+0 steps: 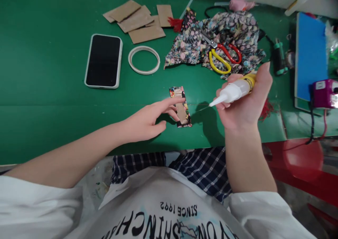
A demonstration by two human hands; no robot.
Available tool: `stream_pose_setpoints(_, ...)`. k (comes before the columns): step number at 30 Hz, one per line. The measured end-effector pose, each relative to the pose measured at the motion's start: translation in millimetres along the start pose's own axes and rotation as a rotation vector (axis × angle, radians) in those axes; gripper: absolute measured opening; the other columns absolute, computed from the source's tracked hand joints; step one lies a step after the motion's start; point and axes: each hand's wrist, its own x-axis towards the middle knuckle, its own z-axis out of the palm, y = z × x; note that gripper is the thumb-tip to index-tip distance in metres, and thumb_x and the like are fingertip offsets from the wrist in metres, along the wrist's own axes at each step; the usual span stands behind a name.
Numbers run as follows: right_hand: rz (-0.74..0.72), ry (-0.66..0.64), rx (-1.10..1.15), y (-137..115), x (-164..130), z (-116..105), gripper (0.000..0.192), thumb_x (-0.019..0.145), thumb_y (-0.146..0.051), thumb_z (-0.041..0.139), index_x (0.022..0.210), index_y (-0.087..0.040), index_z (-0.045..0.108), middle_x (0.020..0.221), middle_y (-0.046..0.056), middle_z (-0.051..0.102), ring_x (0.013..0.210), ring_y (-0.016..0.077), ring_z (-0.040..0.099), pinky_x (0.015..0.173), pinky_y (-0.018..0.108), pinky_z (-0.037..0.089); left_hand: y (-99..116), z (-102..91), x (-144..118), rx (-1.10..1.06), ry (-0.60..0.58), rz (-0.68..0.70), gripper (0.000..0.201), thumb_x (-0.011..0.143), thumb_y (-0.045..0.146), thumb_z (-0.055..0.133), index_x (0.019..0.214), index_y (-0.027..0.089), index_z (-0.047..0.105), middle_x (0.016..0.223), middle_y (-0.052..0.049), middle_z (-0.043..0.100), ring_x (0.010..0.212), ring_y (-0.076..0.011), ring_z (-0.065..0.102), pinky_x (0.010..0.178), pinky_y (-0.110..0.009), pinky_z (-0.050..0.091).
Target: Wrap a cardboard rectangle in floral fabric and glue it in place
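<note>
My left hand (148,121) lies on the green counter (52,119), fingers (171,103) spread loosely, the longest ones pressing the near side of a small strip (181,107). The strip lies flat near the counter's front edge, a bare cardboard face up with floral cloth folded around its edges. This hand grips nothing; it only pins the strip down.

My right hand (244,98) hovers just right of the strip, fingers curled tight around a glue bottle (235,90). The bottle has a white body and a yellow band, and its nozzle points left toward the strip, close to it but not touching. A thin thread of glue seems to trail from the tip.

Farther back, a phone (103,61) lies face up, with a ring of tape (144,60) just beside it. Behind them sit several cardboard pieces (138,19). To the right is a heap of floral cloth (227,35) with scissors (223,57) on top, red and yellow handled. A blue board (310,52) lies at the far right.
</note>
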Motion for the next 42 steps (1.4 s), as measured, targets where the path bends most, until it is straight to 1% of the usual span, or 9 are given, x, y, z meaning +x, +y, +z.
stream_pose_setpoints(4,0.012,0.058,0.068,4.6,1.6,3.3,0.045,0.077,-0.065,0.039,0.058,-0.025,0.047,0.040,-0.004,0.030,0.034,0.0095,0.026,0.032,0.027,0.021,-3.7,0.5,-5.9,0.182,0.058,-0.023,0.066,0.078,0.004,0.042,0.138,0.025,0.027,0.114,-0.005,0.061,0.113,-0.0194,0.054,0.096,-0.037,0.041)
stream_pose_setpoints(9,0.020,0.077,0.107,0.6,10.0,9.1,0.048,0.080,-0.064,0.036,0.055,-0.024,0.047,0.039,-0.005,0.026,0.032,0.0082,0.026,0.030,0.024,0.019,-6.5,6.4,-2.9,0.166,0.064,0.018,0.065,0.080,0.005,0.043,0.139,0.024,0.025,0.120,-0.005,0.058,0.113,-0.0177,0.054,0.099,-0.036,0.040)
stream_pose_setpoints(13,0.018,0.084,0.094,-2.7,26.7,15.2,0.049,0.076,-0.068,0.040,0.056,-0.024,0.044,0.040,-0.006,0.023,0.033,0.0077,0.025,0.031,0.023,0.020,-6.6,9.6,-2.7,0.208,0.097,0.052,0.062,0.081,0.006,0.042,0.138,0.022,0.024,0.119,-0.005,0.060,0.115,-0.0168,0.052,0.100,-0.038,0.039)
stream_pose_setpoints(15,-0.003,0.100,0.105,-2.2,35.9,20.1,0.049,0.075,-0.068,0.042,0.057,-0.023,0.046,0.040,-0.007,0.024,0.033,0.0069,0.024,0.031,0.022,0.019,-6.5,9.6,-3.5,0.274,0.116,0.077,0.057,0.082,0.006,0.040,0.136,0.021,0.029,0.117,-0.004,0.061,0.115,-0.0165,0.052,0.099,-0.037,0.040)
stream_pose_setpoints(18,-0.024,0.130,0.106,3.4,46.8,28.1,0.047,0.073,-0.066,0.047,0.058,-0.021,0.046,0.040,-0.008,0.029,0.033,0.0061,0.025,0.030,0.022,0.018,-8.6,8.8,-3.8,0.403,0.132,0.124,0.045,0.084,0.006,0.037,0.126,0.019,0.045,0.115,-0.005,0.062,0.113,-0.0179,0.052,0.094,-0.037,0.043)
stream_pose_setpoints(22,-0.035,0.134,0.015,20.9,55.6,32.7,0.044,0.071,-0.064,0.053,0.059,-0.022,0.043,0.043,-0.007,0.036,0.033,0.0064,0.030,0.030,0.023,0.022,-15.8,10.5,-2.8,0.498,0.133,0.209,0.037,0.083,0.006,0.037,0.110,0.020,0.059,0.107,-0.004,0.066,0.111,-0.0195,0.053,0.093,-0.039,0.044)
stream_pose_setpoints(29,-0.198,0.181,-0.233,50.3,66.0,20.1,0.046,0.075,-0.065,0.049,0.058,-0.023,0.042,0.045,-0.006,0.033,0.034,0.0060,0.031,0.030,0.022,0.026,-18.5,14.4,-1.6,0.552,0.165,0.285,0.033,0.083,0.008,0.040,0.100,0.018,0.066,0.104,-0.004,0.068,0.106,-0.0197,0.056,0.090,-0.039,0.047)
stream_pose_setpoints(36,-0.242,0.199,-0.310,56.6,67.9,15.4,0.044,0.076,-0.063,0.050,0.059,-0.023,0.044,0.045,-0.006,0.034,0.036,0.0069,0.033,0.033,0.022,0.027,-20.5,18.3,-3.2,0.550,0.172,0.317,0.033,0.083,0.008,0.039,0.102,0.018,0.064,0.107,-0.004,0.067,0.109,-0.0200,0.054,0.093,-0.039,0.046)
stream_pose_setpoints(42,-0.309,0.221,-0.388,55.6,64.7,18.9,0.042,0.074,-0.060,0.054,0.060,-0.022,0.045,0.052,-0.005,0.040,0.045,0.0080,0.039,0.042,0.024,0.034,-21.3,19.8,-2.8,0.552,0.166,0.362,0.033,0.085,0.007,0.039,0.103,0.018,0.064,0.108,-0.003,0.067,0.110,-0.0192,0.054,0.095,-0.038,0.045)
